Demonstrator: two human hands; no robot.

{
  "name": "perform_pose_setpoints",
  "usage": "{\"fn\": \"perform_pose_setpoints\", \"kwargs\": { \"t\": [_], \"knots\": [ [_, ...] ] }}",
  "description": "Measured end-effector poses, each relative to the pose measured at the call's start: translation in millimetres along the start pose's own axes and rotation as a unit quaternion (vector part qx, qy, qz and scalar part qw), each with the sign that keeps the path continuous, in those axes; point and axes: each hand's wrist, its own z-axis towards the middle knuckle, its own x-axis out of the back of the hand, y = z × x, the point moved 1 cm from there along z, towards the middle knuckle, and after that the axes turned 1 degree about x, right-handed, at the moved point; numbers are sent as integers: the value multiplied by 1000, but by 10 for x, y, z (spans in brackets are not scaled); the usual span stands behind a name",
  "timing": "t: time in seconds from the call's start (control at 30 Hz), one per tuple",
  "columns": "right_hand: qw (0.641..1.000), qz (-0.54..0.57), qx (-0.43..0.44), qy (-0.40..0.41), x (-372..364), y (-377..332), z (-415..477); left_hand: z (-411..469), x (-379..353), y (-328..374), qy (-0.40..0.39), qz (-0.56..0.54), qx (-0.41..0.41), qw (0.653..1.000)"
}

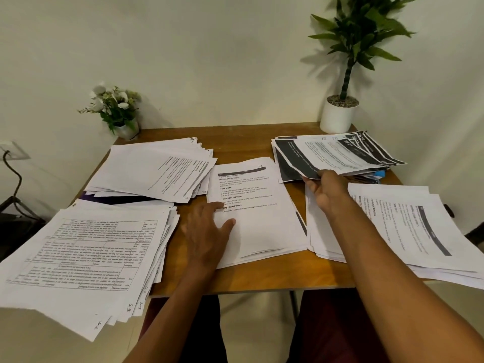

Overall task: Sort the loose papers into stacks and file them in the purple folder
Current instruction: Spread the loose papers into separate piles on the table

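Several stacks of printed paper cover the wooden table (251, 142). My left hand (207, 231) rests flat on the lower left of the centre stack (259, 218). My right hand (327, 189) pinches the near edge of a fanned bundle of dark-banded sheets (337, 155) at the back right. A stack of table-printed sheets (86, 260) overhangs the front left edge. Another white stack (157, 169) lies at the back left. Between those two a strip of the purple folder (104, 199) shows, mostly buried. A further stack (413, 231) lies at the right.
A small pot of white flowers (117, 111) stands at the back left corner. At the back right corner is a tall green plant in a white pot (339, 113). A wall socket with a cable (10, 155) is at far left. My knees are under the front edge.
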Motion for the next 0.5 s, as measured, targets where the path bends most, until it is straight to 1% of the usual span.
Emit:
{"fn": "perform_pose_setpoints", "kwargs": {
  "t": [0.1,0.17,0.2,0.27,0.33,0.4,0.5],
  "knots": [
    [999,12,-10,-41,-47,-7,-24,-13,38,33,14,-42,14,999],
    [997,-21,-28,-67,-51,-11,-95,-32,66,55,21,-64,20,997],
    [995,-59,-34,-79,-42,-2,-138,-43,73,67,21,-78,24,996],
    [981,-171,-33,-90,-9,46,-240,-52,102,100,16,-96,37,995],
    [959,-270,-5,-84,22,104,-322,-47,171,133,-5,-136,72,988],
    [938,-333,27,-91,31,158,-397,-34,275,172,-46,-161,115,979],
    [908,-402,54,-106,24,233,-510,-3,408,187,-104,-170,176,964]
  ]
}}
